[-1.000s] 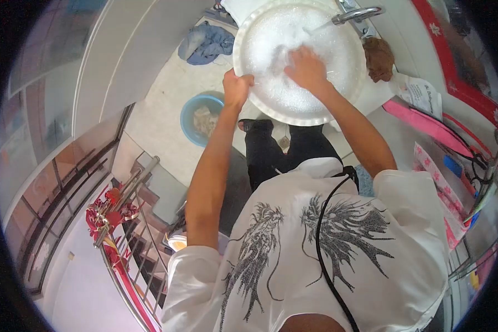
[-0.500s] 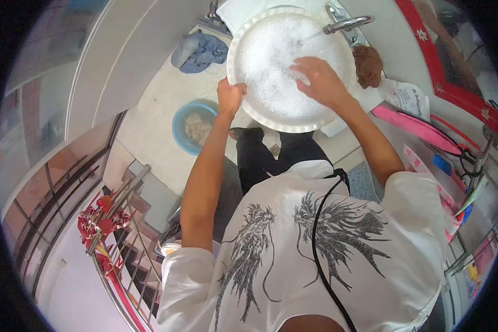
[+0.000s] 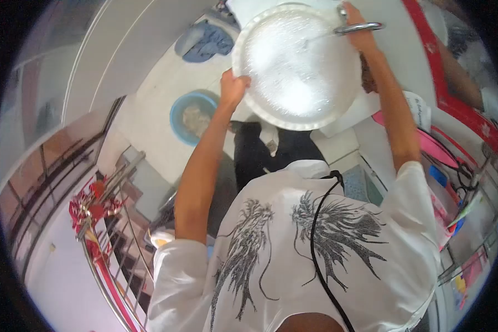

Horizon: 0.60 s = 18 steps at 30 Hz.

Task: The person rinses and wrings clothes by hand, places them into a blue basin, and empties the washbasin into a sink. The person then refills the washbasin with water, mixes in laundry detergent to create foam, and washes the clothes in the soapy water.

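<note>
A round white basin [image 3: 337, 113] with a scalloped rim holds white suds. My left hand [image 3: 234, 88] is closed on the basin's left rim. Beyond the basin's upper right edge, my right hand [image 3: 358, 29] is at the metal faucet [image 3: 365, 27], behind its spout, with fingers near the handle. Its fingers are partly hidden by the faucet, so its grip is hard to tell. A thin stream of water runs from the spout into the suds.
A blue bucket [image 3: 178, 123] with pale cloth inside stands on the floor at left. Blue cloth [image 3: 210, 42] lies above it. Brown cloth [image 3: 367, 77] sits right of the basin. A metal railing [image 3: 102, 276] with red decorations is at lower left, and pink items [image 3: 437, 150] are at right.
My right hand has left the suds, rising up and right to the faucet. My left hand has stayed on the basin rim. The view has shifted slightly.
</note>
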Each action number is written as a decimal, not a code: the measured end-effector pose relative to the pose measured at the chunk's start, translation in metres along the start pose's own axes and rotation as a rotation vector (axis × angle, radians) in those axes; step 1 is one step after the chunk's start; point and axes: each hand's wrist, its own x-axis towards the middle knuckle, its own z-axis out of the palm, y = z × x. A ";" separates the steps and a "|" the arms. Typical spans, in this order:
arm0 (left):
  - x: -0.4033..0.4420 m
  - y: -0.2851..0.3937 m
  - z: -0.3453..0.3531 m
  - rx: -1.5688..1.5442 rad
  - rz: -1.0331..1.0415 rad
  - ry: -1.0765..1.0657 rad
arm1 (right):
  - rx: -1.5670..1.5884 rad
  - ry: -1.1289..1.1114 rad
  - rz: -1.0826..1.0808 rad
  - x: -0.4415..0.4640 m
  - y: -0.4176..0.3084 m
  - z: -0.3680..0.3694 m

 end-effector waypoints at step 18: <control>0.003 -0.008 0.000 -0.045 -0.014 -0.120 | -0.078 -0.556 0.534 0.004 -0.085 -0.063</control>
